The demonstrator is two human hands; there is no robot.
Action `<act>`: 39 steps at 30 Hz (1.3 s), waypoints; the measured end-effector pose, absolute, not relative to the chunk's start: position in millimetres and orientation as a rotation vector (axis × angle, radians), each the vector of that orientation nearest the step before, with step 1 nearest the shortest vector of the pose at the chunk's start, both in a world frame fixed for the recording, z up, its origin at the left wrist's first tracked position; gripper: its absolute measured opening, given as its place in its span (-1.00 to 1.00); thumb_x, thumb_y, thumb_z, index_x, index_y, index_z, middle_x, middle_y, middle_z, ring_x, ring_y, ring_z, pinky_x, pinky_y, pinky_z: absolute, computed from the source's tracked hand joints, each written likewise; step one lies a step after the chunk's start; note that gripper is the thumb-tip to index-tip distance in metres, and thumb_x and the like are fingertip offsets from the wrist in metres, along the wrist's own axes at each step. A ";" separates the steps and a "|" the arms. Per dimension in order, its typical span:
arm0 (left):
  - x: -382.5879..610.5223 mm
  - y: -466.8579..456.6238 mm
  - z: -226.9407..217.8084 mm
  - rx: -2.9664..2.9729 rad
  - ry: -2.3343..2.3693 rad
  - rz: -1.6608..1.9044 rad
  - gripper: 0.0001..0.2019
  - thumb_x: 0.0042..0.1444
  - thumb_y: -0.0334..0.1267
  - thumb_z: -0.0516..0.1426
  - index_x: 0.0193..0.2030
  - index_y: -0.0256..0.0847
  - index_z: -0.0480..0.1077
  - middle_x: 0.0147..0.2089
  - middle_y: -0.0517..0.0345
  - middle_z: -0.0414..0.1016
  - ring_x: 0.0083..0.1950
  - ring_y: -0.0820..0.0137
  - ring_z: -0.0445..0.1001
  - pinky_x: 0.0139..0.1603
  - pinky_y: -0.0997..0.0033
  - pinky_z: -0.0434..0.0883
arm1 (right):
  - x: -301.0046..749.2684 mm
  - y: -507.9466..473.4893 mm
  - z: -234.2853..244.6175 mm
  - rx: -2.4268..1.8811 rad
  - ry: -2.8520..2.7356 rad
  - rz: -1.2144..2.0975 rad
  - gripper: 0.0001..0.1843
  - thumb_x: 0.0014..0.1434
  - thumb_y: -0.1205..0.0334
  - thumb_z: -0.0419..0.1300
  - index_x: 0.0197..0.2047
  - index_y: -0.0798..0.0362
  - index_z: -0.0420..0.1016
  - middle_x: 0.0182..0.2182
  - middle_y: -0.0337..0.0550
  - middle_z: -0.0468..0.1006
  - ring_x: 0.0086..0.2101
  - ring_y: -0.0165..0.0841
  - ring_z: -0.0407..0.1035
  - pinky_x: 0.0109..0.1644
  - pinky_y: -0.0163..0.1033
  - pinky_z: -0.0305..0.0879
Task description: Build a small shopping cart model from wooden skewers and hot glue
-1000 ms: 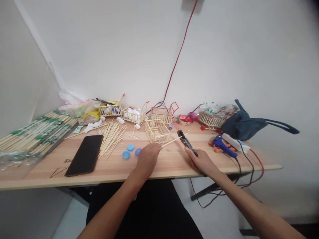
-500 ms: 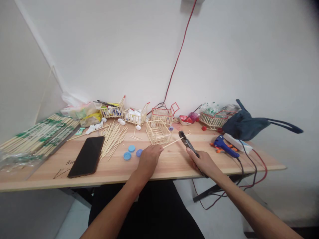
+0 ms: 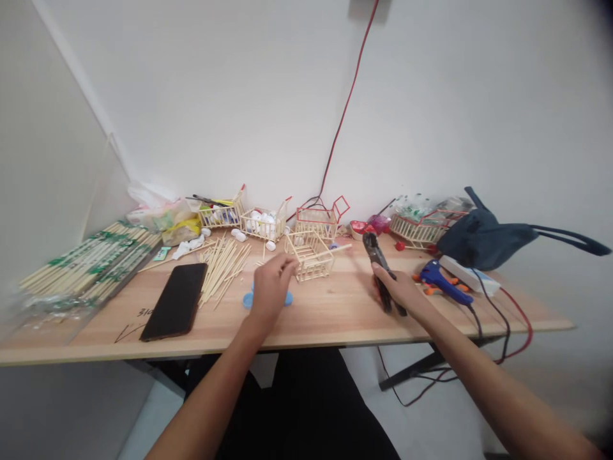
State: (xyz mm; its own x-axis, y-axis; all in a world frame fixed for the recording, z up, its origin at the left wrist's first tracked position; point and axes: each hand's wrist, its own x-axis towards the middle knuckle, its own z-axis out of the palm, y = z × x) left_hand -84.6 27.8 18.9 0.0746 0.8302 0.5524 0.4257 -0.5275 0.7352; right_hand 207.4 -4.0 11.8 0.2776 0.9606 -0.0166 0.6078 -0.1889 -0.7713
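Note:
My left hand (image 3: 271,285) is closed in a pinch on a thin wooden stick (image 3: 341,248). The stick points right across a small open basket frame (image 3: 313,271) built from the same kind of sticks. Under and beside this hand lie blue bottle caps (image 3: 288,298), partly hidden by it. My right hand (image 3: 398,289) is wrapped round black pliers (image 3: 376,252), their head pointing up and away from me, apart from the stick's end. A loose pile of wooden sticks (image 3: 225,268) lies left of my left hand.
A dark phone (image 3: 175,300) and bagged sticks (image 3: 103,255) lie left. Along the wall stand small stick carts (image 3: 316,223), one holding white caps (image 3: 262,222). At right are a blue glue gun (image 3: 443,281), a white power strip (image 3: 472,275), cables and a dark bag (image 3: 483,239).
My left hand has moved slightly left and up with the stick, whose end has come away from the pliers. My right hand with the pliers has shifted right and a little upward.

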 end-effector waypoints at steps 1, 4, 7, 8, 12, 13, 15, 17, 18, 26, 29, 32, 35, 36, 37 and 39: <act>-87.9 34.0 24.6 1.916 1.264 1.465 -0.84 0.16 -0.30 0.11 -0.40 -0.21 0.47 -0.46 0.25 0.50 -0.40 0.45 0.42 -0.33 0.48 0.29 | 207.6 4.1 13.4 -1.867 -1.402 0.662 -0.41 0.17 -0.29 -0.02 -0.54 0.06 0.38 -0.66 -0.12 0.46 -0.61 -0.33 0.37 -0.49 -0.28 0.24; -90.9 55.0 31.0 1.832 1.263 1.483 -0.88 0.08 -0.30 0.16 -0.42 -0.23 0.50 -0.43 0.21 0.55 -0.35 0.41 0.46 -0.28 0.46 0.33 | 203.6 30.5 16.2 -1.817 -1.392 0.631 -0.45 0.17 -0.24 0.01 -0.49 0.08 0.41 -0.60 -0.11 0.49 -0.58 -0.36 0.37 -0.49 -0.31 0.23; -86.3 71.8 22.3 1.810 1.282 1.421 -0.90 0.02 -0.32 0.18 -0.46 -0.24 0.51 -0.43 0.19 0.58 -0.36 0.38 0.48 -0.28 0.43 0.35 | 196.6 54.5 14.4 -1.775 -1.388 0.668 -0.47 0.17 -0.22 0.00 -0.45 0.09 0.42 -0.56 -0.08 0.52 -0.56 -0.35 0.40 -0.49 -0.31 0.25; -84.5 75.3 18.1 1.813 1.286 1.395 -0.90 0.02 -0.33 0.18 -0.46 -0.24 0.51 -0.43 0.18 0.58 -0.36 0.37 0.49 -0.29 0.42 0.35 | 194.6 61.0 13.1 -1.766 -1.392 0.680 -0.48 0.16 -0.21 0.00 -0.44 0.09 0.41 -0.56 -0.07 0.52 -0.56 -0.34 0.41 -0.50 -0.30 0.26; -80.1 80.2 6.1 1.838 1.291 1.354 -0.91 0.02 -0.35 0.18 -0.41 -0.24 0.54 -0.39 0.16 0.61 -0.33 0.36 0.52 -0.25 0.41 0.38 | 190.3 77.4 9.0 -1.736 -1.445 0.667 -0.51 0.14 -0.18 0.04 -0.48 0.08 0.42 -0.58 -0.11 0.51 -0.55 -0.34 0.39 -0.45 -0.29 0.27; -79.9 80.1 5.0 1.835 1.291 1.350 -0.91 0.02 -0.35 0.18 -0.39 -0.24 0.54 -0.37 0.15 0.61 -0.31 0.35 0.52 -0.23 0.40 0.39 | 190.1 79.5 8.6 -1.728 -1.462 0.652 -0.53 0.14 -0.17 0.06 -0.50 0.08 0.42 -0.59 -0.12 0.51 -0.54 -0.34 0.38 -0.42 -0.29 0.27; -80.3 79.6 3.8 1.815 1.288 1.340 -0.90 0.03 -0.34 0.18 -0.33 -0.23 0.55 -0.32 0.13 0.63 -0.28 0.34 0.54 -0.21 0.38 0.41 | 190.4 82.0 7.9 -1.712 -1.486 0.625 -0.55 0.12 -0.14 0.09 -0.50 0.08 0.44 -0.60 -0.14 0.50 -0.52 -0.35 0.38 -0.39 -0.29 0.27; -81.8 78.9 2.7 1.795 1.276 1.343 -0.87 0.05 -0.34 0.17 -0.27 -0.24 0.56 -0.28 0.11 0.64 -0.25 0.33 0.55 -0.19 0.38 0.43 | 191.7 83.5 6.8 -1.699 -1.491 0.604 -0.56 0.10 -0.14 0.10 -0.46 0.09 0.47 -0.60 -0.16 0.49 -0.52 -0.34 0.38 -0.38 -0.28 0.26; -83.0 78.4 2.0 1.790 1.272 1.352 -0.84 0.08 -0.34 0.15 -0.24 -0.24 0.55 -0.27 0.10 0.64 -0.24 0.34 0.55 -0.19 0.39 0.43 | 192.6 84.2 5.9 -1.691 -1.489 0.597 -0.55 0.10 -0.15 0.10 -0.43 0.10 0.49 -0.60 -0.17 0.48 -0.51 -0.34 0.37 -0.37 -0.28 0.26; -87.4 71.3 0.5 1.902 1.325 1.415 -0.83 0.13 -0.36 0.14 -0.17 -0.25 0.55 -0.18 0.05 0.62 -0.17 0.33 0.54 -0.12 0.36 0.43 | 197.4 88.4 -2.5 -1.639 -1.431 0.584 -0.55 0.12 -0.13 0.06 -0.35 0.11 0.49 -0.56 -0.14 0.49 -0.49 -0.32 0.37 -0.37 -0.26 0.27; -83.6 70.2 1.9 2.025 1.290 1.453 -0.86 0.13 -0.36 0.15 -0.23 -0.21 0.55 -0.20 0.08 0.62 -0.16 0.32 0.53 -0.11 0.34 0.43 | 192.8 85.7 -0.1 -1.630 -1.475 0.587 -0.61 0.08 -0.10 0.11 -0.47 0.07 0.41 -0.57 -0.17 0.47 -0.49 -0.34 0.34 -0.36 -0.26 0.26; -80.5 70.6 2.2 2.110 1.288 1.462 -0.87 0.14 -0.37 0.14 -0.28 -0.20 0.54 -0.25 0.10 0.61 -0.19 0.33 0.53 -0.10 0.34 0.43 | 186.5 82.9 3.8 -1.626 -1.532 0.598 -0.63 0.06 -0.08 0.14 -0.53 0.05 0.36 -0.60 -0.21 0.43 -0.51 -0.36 0.32 -0.36 -0.27 0.23; -79.8 70.2 2.4 2.141 1.310 1.474 -0.88 0.14 -0.37 0.14 -0.31 -0.20 0.53 -0.28 0.12 0.60 -0.22 0.34 0.52 -0.12 0.35 0.42 | 181.8 83.2 6.1 -1.618 -1.571 0.610 -0.68 0.05 -0.04 0.14 -0.50 0.05 0.37 -0.61 -0.23 0.43 -0.51 -0.35 0.32 -0.37 -0.27 0.22; -79.9 69.9 2.6 2.146 1.316 1.477 -0.88 0.14 -0.37 0.15 -0.31 -0.20 0.53 -0.29 0.12 0.60 -0.23 0.34 0.52 -0.13 0.36 0.42 | 180.8 84.3 6.7 -1.610 -1.582 0.611 -0.70 0.05 -0.02 0.14 -0.49 0.05 0.38 -0.60 -0.23 0.43 -0.50 -0.35 0.32 -0.37 -0.27 0.22; -79.9 69.6 2.8 2.150 1.321 1.479 -0.89 0.14 -0.37 0.15 -0.31 -0.20 0.53 -0.30 0.12 0.60 -0.23 0.35 0.52 -0.14 0.36 0.41 | 180.0 85.8 7.2 -1.602 -1.590 0.608 -0.72 0.06 0.00 0.13 -0.47 0.05 0.38 -0.59 -0.23 0.43 -0.50 -0.35 0.33 -0.37 -0.28 0.23; -79.7 69.2 3.2 2.159 1.332 1.474 -0.89 0.14 -0.37 0.15 -0.31 -0.20 0.53 -0.30 0.12 0.59 -0.24 0.35 0.51 -0.14 0.37 0.41 | 178.8 89.7 9.0 -1.583 -1.604 0.596 -0.77 0.06 0.05 0.11 -0.44 0.04 0.39 -0.58 -0.24 0.43 -0.49 -0.36 0.33 -0.37 -0.29 0.23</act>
